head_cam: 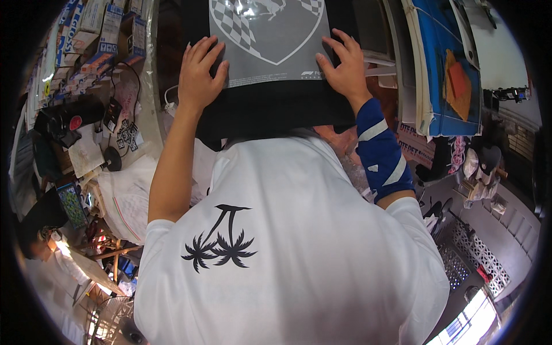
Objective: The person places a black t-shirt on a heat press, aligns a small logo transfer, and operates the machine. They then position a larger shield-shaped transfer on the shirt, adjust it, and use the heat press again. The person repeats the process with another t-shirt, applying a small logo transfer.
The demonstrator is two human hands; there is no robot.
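Note:
A grey, glossy film sheet lies on black fabric before me. It bears a white shield design with checkered areas, part of a horse figure and small writing along its lower edge. My left hand rests by the sheet's left edge, palm down, thumb spread from the fingers. On the opposite side, my right hand lies over the right edge with its fingers apart, thumb on the film. Neither hand grips anything. The top of the sheet runs out of the picture.
Cartons are stacked at the upper left, near a cluttered surface with a black cylindrical item and cables. To the right stands a blue panel with an orange piece on it. A person sits at the lower left.

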